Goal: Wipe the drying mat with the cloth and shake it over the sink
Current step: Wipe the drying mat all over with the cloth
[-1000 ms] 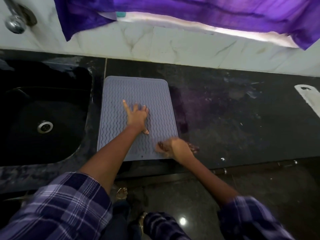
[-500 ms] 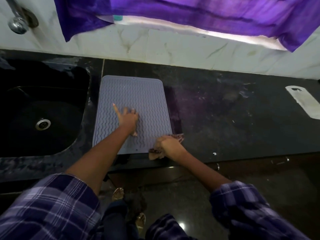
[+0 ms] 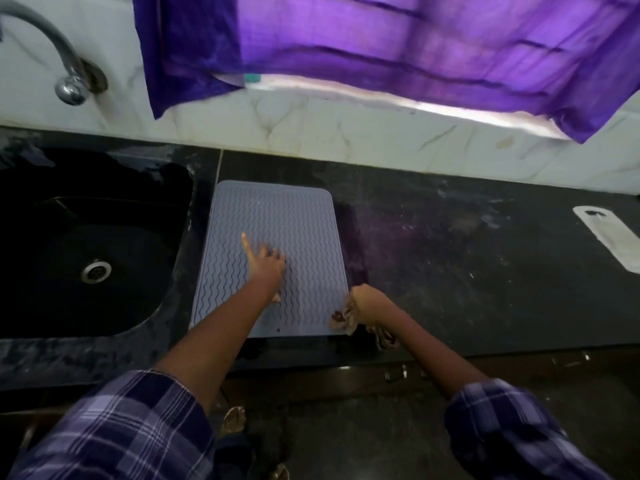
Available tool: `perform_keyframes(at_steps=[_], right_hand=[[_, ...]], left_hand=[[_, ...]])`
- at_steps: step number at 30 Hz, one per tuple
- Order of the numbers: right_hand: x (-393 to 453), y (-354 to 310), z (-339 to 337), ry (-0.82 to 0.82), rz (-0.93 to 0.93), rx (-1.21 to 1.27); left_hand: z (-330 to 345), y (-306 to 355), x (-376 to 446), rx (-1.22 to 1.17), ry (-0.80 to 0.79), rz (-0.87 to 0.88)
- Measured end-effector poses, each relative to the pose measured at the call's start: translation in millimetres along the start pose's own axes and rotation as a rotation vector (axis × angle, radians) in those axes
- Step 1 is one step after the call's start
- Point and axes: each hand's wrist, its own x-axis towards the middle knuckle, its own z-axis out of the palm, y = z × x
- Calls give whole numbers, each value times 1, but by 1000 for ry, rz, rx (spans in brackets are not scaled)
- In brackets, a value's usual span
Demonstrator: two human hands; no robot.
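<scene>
A grey drying mat [image 3: 298,223] with a wavy ridged surface lies flat on the dark countertop, just right of the black sink [image 3: 86,244]. My left hand [image 3: 265,263] presses flat on the middle of the mat, fingers spread. My right hand [image 3: 369,303] is closed around a crumpled brown cloth [image 3: 343,318] at the mat's near right corner, right at the counter's front edge. Part of the cloth hangs out below my wrist.
A curved metal tap [image 3: 67,77] stands on the wall above the sink. A purple curtain [image 3: 381,46] hangs over the marble backsplash. A white flat board [image 3: 613,240] lies at the counter's far right. The dark countertop [image 3: 467,258] stretches right of the mat.
My right hand with the cloth has slid from the mat's near edge to its near right corner. My left hand stays pressed on the mat. The camera has shifted slightly.
</scene>
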Motion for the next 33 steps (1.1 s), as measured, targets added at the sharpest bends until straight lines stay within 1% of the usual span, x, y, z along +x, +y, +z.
perform_keyframes(at_steps=[1, 2, 4, 7, 9, 13, 15, 17, 20, 22, 24, 26, 28, 31, 33], right_hand=[[6, 4, -12, 6, 10, 32], [14, 7, -27, 49, 29, 83], [37, 5, -58, 173, 33, 171], [74, -4, -95, 272, 19, 182], [99, -6, -113, 306, 46, 175], [149, -11, -144, 398, 86, -9], [173, -20, -153, 453, 49, -130], [197, -29, -150, 461, 7, -247], [215, -42, -122, 359, -15, -302], [209, -45, -104, 349, -7, -243], [193, -39, -94, 348, 4, -132], [162, -31, -82, 278, -23, -85], [128, -30, -69, 160, -74, -114], [87, -36, -51, -125, -118, -198], [75, -39, -52, -280, -126, -200]], left_hand=[[-4, -1, 3, -3, -26, 15], [-9, -1, 7, -6, -49, 25], [-23, -3, 16, -4, -43, 32], [-42, -11, 33, -47, 90, 5], [-49, -21, 50, -62, 135, -20], [-49, -54, 88, -85, 119, -27], [-44, -68, 105, -89, 95, -36], [-41, -74, 120, -71, 64, -26], [-43, -75, 133, -46, 44, -12], [-43, -77, 137, -49, 45, -11], [-41, -80, 138, -78, 56, -7], [-38, -82, 137, -104, 72, 11], [-34, -81, 137, -135, 92, 15], [-35, -81, 133, -139, 87, 10], [-35, -82, 128, -139, 87, 28]])
